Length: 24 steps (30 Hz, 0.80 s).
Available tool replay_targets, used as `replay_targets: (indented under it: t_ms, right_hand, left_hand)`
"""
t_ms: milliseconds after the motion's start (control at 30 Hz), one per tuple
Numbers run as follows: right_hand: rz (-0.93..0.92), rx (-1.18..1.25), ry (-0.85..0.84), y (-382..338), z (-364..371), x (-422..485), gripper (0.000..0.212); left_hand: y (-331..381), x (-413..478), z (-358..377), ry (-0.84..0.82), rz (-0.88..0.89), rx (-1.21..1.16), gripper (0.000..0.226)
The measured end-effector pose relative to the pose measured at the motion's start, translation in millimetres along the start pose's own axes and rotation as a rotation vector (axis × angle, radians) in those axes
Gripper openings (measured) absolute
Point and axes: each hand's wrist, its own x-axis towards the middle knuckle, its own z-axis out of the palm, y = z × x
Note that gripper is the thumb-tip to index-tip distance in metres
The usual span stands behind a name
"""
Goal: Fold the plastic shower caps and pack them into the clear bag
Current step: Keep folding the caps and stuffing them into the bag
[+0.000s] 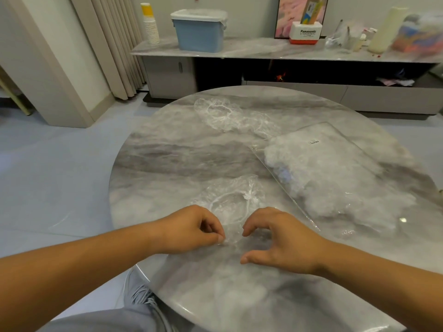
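From the head view, a round grey marble-patterned worktop [167, 152] fills the middle of the scene. A crumpled, transparent plastic shower cap with a white elastic rim [230, 207] lies on its near part, just ahead of both hands. The left hand [191, 228] has a narrow grip, with thumb and forefinger pinching the cap's near edge. The right hand [280, 240] sits just beside it, its grip wide. The thumb and curved fingers form an open C over the cap's near right edge, and whether they touch the plastic cannot be told.

To the right lies a flat clear plastic bag [340, 137], holding a white mass of packed caps [323, 176]. More loose transparent caps [227, 116] lie spread at the far side of the worktop, well apart from the hands.

Beyond, a long low sideboard [251, 51] carries a pale blue lidded plastic box [199, 32] and a stack of paper cups [151, 27].
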Motion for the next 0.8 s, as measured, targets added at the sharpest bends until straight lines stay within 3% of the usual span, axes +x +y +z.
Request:
replay_targets:
  t_ms: [267,467,533,600,700,800]
  right_hand:
    - [0.041,-0.001,0.021,5,17,10,0.032]
    - [0.071,0.008,0.051,7,30,17,0.046]
    - [0.086,0.03,0.058,6,30,19,0.033]
    - [0.113,0.08,0.034,7,27,21,0.021]
    - [0.179,0.165,-0.017,7,20,20,0.022]
    - [0.237,0.219,-0.006,9,15,20,0.026]
  left_hand:
    - [-4,-4,-7,0.003,0.037,0.108,0.01]
    - [-1,-5,-6,-0.005,0.087,0.305,0.012]
    - [1,-6,-6,-0.024,0.112,0.393,0.008]
    - [0,-9,-6,-0.034,0.114,0.436,0.021]
    - [-8,-11,-11,-0.002,0.115,0.365,0.042]
    - [-14,-10,-15,0.054,0.094,0.281,0.03]
